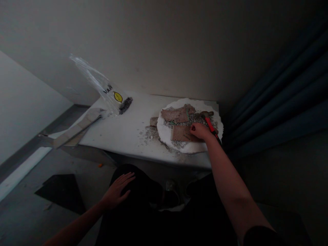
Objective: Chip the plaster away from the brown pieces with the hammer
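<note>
My left hand [119, 190] lies flat on my thigh with its fingers stretched out, holding nothing. Above a reddish-brown textured slab [180, 133], my right hand [200, 131] is closed; what its fingers hold, if anything, is too small to make out. The slab rests on a round white sheet with a ragged edge [166, 136]. Behind it lies a cracked reddish piece [176, 114] among grey crumbled rubble [196, 119]. A hammer [208, 123] with a red and black handle lies just right of my right hand, partly hidden by my forearm.
A clear plastic bag [109, 94] with a yellow lemon print and dark contents stands on the white table [115, 136]. Long flat strips [74, 131] overhang the table's left end. A blue curtain [282, 89] hangs at right. A dark angular piece [63, 191] lies on the floor.
</note>
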{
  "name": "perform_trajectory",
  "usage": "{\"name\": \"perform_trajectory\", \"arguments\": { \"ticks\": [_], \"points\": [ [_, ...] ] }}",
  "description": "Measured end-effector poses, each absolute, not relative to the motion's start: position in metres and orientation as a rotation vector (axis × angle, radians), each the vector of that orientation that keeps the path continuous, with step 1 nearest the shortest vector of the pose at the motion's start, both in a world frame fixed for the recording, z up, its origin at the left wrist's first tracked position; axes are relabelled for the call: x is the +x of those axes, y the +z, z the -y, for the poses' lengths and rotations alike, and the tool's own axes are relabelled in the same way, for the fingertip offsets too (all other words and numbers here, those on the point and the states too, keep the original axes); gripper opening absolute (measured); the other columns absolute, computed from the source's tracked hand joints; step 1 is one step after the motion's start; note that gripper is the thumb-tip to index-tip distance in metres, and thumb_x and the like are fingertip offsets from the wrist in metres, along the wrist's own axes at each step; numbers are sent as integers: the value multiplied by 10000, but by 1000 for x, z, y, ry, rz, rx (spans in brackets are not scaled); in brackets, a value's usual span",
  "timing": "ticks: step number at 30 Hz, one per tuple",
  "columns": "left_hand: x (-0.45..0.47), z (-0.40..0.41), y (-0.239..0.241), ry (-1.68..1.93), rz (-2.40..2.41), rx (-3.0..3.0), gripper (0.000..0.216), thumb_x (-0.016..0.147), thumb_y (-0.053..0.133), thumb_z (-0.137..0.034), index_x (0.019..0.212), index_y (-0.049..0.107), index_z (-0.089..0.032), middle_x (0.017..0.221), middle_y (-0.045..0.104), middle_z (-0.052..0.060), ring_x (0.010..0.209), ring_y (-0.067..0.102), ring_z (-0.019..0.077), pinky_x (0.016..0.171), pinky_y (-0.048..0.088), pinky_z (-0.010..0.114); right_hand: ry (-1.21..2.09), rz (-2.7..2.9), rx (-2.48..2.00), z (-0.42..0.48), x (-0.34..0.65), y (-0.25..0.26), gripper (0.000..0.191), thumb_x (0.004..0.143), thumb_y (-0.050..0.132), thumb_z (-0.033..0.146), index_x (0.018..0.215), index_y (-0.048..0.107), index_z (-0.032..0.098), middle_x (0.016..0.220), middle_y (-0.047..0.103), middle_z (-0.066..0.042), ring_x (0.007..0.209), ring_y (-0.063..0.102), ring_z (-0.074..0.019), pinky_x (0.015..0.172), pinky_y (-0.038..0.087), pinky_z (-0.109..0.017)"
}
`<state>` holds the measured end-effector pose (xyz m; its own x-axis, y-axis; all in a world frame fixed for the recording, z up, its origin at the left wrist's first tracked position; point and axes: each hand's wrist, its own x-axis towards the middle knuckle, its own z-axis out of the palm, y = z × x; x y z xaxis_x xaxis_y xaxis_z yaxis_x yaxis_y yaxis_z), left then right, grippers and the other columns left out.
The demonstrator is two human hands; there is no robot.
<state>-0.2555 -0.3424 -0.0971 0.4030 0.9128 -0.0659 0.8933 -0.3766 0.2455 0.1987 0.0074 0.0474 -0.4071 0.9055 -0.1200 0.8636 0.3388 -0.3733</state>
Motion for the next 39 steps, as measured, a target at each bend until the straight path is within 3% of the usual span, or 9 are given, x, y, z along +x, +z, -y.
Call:
{"name": "perform_trajectory", "arguments": {
  "ticks": [21,29,39],
  "points": [
    [-254,343,-94,117,-1587,2410,583,953,500,-376,1519,449,-245,1562,480,88,1448,437,282,1224,315,505,484,2553,-1690,-4,197,46,176,960,518,234,1007,673,165,1106,729,-149,921,668,-238,708,422,-286],
    [-251,342,-90,106,-1605,2389,585,951,500,-388,1518,454,-251,1560,481,89,1443,444,289,1228,308,503,472,2603,-1570,-4,200,51,102,947,576,211,1002,657,182,1086,722,-102,947,654,-202,772,435,-266],
    [-250,342,-88,112,-1618,2388,577,951,500,-387,1511,458,-254,1543,503,89,1433,457,285,1219,325,502,354,2621,-1566,7,194,58,173,969,505,194,1048,654,157,1122,702,-177,988,668,-274,808,437,-316]
  ]
}}
